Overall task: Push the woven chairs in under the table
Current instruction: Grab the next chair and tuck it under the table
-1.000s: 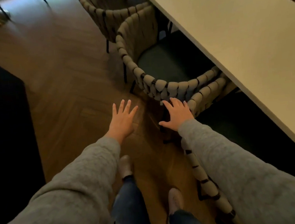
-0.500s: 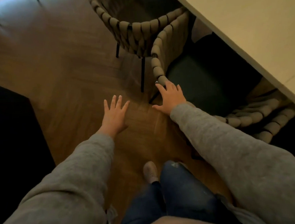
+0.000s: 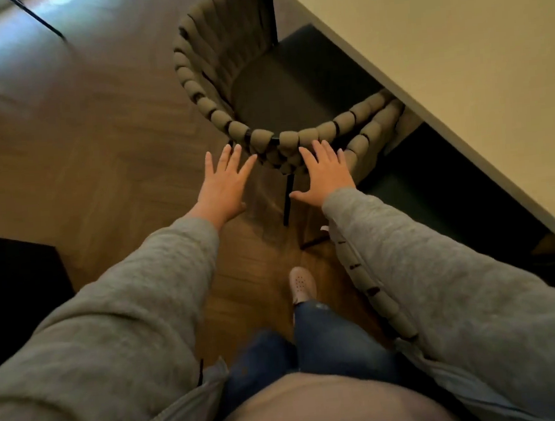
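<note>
Reaching forward and down, the left hand (image 3: 222,186) and the right hand (image 3: 328,173) are both flat, fingers straight and fanned wide, holding nothing. They point at the curved back rim of a woven chair (image 3: 297,138). The right fingertips lie against the lower band of the rim, and the left ones sit just beside its corner; whether either hand presses on it I cannot tell. This chair stands on the wooden floor (image 3: 98,141) with its dark seat partly beneath the edge of the table (image 3: 456,46) and its back out toward the person. A second woven chair (image 3: 375,290) runs under the right grey sleeve (image 3: 423,265), also at the table's edge. One pale shoe (image 3: 303,283) stands between the arms.
</note>
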Motion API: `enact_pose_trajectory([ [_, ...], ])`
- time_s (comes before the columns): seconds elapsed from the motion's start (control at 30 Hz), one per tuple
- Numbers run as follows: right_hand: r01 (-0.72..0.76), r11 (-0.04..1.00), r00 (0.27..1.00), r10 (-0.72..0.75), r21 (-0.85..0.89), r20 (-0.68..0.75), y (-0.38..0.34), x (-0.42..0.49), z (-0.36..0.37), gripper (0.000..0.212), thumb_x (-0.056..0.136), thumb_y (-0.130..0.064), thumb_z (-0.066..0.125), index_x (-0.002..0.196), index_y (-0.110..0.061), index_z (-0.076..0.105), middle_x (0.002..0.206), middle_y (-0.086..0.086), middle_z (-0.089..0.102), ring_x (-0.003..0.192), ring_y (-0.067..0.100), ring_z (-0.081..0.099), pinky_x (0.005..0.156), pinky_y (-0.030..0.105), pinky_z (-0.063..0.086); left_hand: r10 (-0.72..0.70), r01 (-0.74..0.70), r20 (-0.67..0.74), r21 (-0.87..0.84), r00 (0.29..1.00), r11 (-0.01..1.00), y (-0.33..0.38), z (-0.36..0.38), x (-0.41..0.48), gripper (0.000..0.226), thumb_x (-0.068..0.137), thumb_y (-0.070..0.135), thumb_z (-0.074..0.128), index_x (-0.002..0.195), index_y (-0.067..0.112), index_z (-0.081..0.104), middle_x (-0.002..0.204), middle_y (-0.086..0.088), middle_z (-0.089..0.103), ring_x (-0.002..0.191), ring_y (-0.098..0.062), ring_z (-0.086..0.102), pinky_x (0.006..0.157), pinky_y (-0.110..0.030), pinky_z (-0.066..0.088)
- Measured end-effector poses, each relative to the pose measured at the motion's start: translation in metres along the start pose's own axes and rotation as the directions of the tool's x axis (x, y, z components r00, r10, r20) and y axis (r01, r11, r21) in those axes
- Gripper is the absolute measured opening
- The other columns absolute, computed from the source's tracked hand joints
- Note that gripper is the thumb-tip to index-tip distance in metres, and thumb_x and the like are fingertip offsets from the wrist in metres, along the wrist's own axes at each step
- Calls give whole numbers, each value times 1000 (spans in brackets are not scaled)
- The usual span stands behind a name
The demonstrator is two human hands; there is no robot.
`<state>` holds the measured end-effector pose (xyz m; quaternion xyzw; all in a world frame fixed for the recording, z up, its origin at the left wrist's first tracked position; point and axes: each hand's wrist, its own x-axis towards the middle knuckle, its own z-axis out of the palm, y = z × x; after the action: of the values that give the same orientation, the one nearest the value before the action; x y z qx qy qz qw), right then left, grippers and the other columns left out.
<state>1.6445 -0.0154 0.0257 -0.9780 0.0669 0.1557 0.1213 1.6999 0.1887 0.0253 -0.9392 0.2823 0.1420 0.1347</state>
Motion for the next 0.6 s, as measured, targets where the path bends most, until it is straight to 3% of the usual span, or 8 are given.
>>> enact_pose_trajectory([
  [0.33,16,1000,983,-17,10,185,-59,114,-4,106,79,-65,64,156,-20,7,162,12,10,149,31,6,120,49,5,135,-158,172,127,976,979,-125,-23,135,103,82,30,72,154,21,-1,161,-12,4,148,-32,-3,115,-62,3],
  [0.5,-188,982,963,191,-33,191,-106,157,9,93,83,-65,58,154,-25,14,157,11,26,145,36,19,117,61,7,284,-354,263,273,922,894,-181,-23,208,99,81,36,73,154,23,7,160,-7,16,148,-31,6,114,-63,5],
  [0.6,-361,933,908,352,-4,228,-129,196,11,81,85,-54,62,151,-24,24,146,9,42,139,35,31,116,62,10,408,-499,307,337,860,798,-205,-22,260,93,82,35,71,153,23,13,156,-6,27,147,-28,14,114,-62,4],
])
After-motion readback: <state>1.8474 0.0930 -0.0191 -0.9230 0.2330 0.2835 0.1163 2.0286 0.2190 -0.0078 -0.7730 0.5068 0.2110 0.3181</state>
